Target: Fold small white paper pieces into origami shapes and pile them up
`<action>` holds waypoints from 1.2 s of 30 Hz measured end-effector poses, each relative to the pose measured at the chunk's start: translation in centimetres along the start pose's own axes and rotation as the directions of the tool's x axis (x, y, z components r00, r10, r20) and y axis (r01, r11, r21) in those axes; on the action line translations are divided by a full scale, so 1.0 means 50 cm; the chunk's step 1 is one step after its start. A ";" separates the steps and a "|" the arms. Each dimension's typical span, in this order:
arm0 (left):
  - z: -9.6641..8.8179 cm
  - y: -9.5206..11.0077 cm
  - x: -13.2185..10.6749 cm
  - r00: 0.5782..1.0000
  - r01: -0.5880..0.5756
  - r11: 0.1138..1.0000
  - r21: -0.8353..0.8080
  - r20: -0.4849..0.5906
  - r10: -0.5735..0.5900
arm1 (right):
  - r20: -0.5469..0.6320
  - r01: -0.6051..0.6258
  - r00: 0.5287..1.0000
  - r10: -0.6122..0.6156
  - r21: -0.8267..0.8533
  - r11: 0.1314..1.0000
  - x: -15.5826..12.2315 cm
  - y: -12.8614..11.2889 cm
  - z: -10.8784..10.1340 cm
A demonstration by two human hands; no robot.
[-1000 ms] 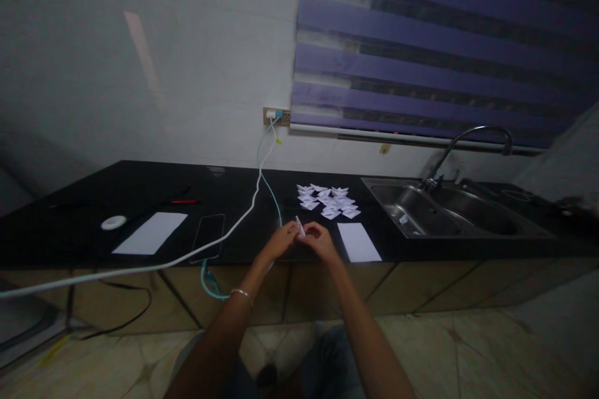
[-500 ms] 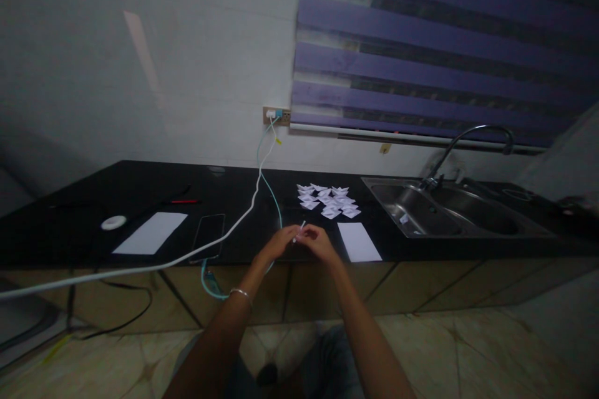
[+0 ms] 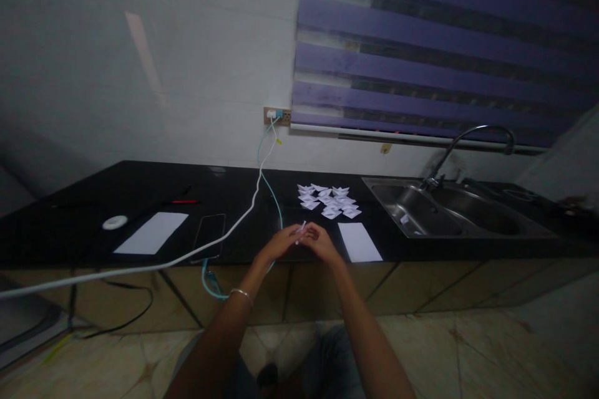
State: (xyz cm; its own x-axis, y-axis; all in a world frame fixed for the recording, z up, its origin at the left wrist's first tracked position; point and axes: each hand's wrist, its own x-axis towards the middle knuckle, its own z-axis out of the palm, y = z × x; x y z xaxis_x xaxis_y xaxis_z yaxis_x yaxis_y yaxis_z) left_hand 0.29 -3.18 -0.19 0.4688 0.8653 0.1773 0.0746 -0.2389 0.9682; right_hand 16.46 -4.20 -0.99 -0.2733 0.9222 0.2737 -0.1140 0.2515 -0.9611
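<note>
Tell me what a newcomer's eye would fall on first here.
Probably the folded papers, bright on the black counter left of the sink. Next, perhaps, the purple blind covering much of the upper right, and the white cable running from the outlet to the left edge. At centre, the left grip and right grip meet around a small paper.

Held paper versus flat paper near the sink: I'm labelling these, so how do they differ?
The held paper is between the left hand and right hand; the flat paper lies on the counter. The held paper is partly hidden; the flat paper shows fully. Both are white.
</note>
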 end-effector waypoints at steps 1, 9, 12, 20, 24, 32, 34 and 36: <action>-0.001 -0.004 0.001 1.000 -0.001 1.000 -0.007 0.000 0.001 | -0.004 -0.003 1.000 0.003 0.007 1.000 0.000 -0.002 0.000; -0.006 -0.022 0.008 0.999 0.026 0.996 0.085 0.021 -0.028 | -0.050 -0.018 0.999 0.019 0.025 1.000 -0.006 -0.019 0.008; -0.006 -0.022 0.008 1.000 0.014 0.992 0.123 0.020 -0.017 | -0.082 -0.030 0.996 0.030 0.002 1.000 -0.007 -0.021 0.008; -0.003 -0.003 -0.007 0.998 0.061 0.981 0.182 -0.011 -0.060 | -0.100 -0.033 0.994 0.034 0.007 0.999 0.000 -0.008 0.000; -0.001 0.009 -0.010 0.999 0.040 0.990 0.135 0.015 -0.043 | -0.117 -0.029 0.993 0.029 -0.004 1.000 0.005 0.001 -0.007; -0.001 0.007 -0.006 0.999 0.036 0.994 0.100 0.016 -0.038 | -0.135 -0.022 0.991 0.019 -0.023 0.999 0.003 -0.004 -0.005; -0.001 0.003 -0.006 0.999 0.034 0.994 0.105 0.017 -0.036 | -0.133 -0.018 0.991 0.015 -0.021 1.000 0.002 -0.005 -0.005; -0.001 0.000 -0.006 0.999 0.038 0.993 0.109 0.018 -0.040 | -0.137 -0.012 0.991 0.010 -0.015 1.000 0.002 -0.003 -0.005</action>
State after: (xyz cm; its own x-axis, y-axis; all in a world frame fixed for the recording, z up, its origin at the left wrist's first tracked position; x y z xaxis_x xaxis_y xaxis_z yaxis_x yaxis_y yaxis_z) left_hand 0.12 -3.43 -0.24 0.4812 0.8661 0.1353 0.1879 -0.2527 0.9491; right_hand 16.71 -4.06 -0.80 -0.1414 0.9561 0.2567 -0.0966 0.2447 -0.9648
